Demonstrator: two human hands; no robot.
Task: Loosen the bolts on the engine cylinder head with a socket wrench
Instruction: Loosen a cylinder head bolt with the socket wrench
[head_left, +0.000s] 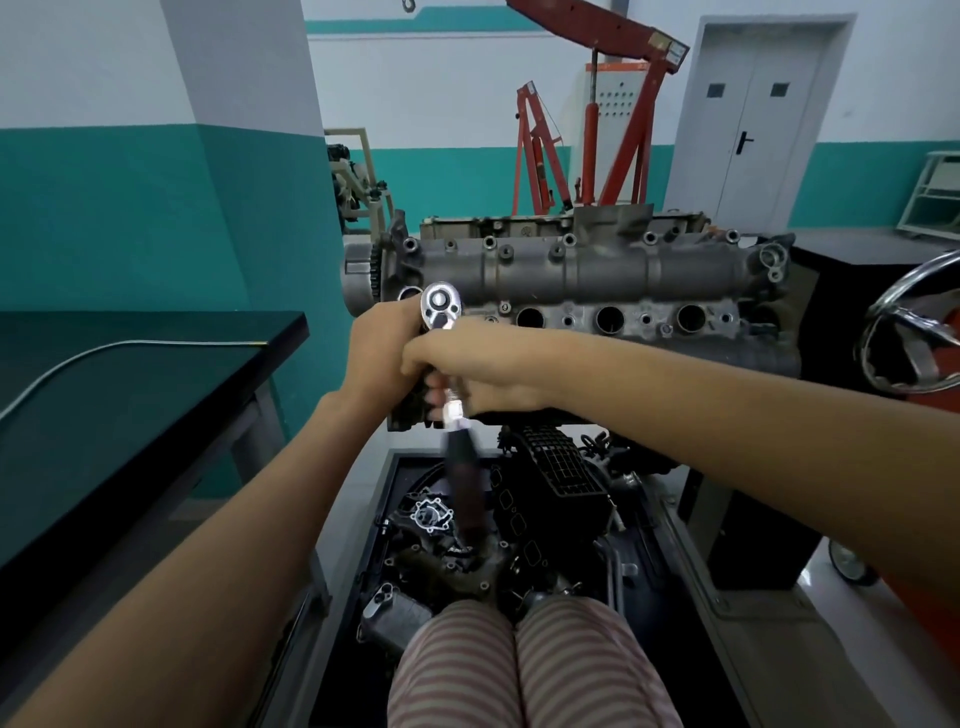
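Chrome ratchet head of the socket wrench (441, 307) sits at the near-left end of the grey cylinder head (582, 280), just beyond the fingertips. Its long axis runs back toward the person, the blurred dark handle hanging below both hands. Left hand (382, 353) curls beside the ratchet head; right hand (467, 371), crossing from the right, grips the shaft. Neither hand is free.

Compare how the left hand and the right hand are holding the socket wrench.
The left hand sits up beside the ratchet head of the socket wrench; the right hand wraps the shaft lower down. The left comes in from the left, the right reaches across from the right. Both touch the wrench.
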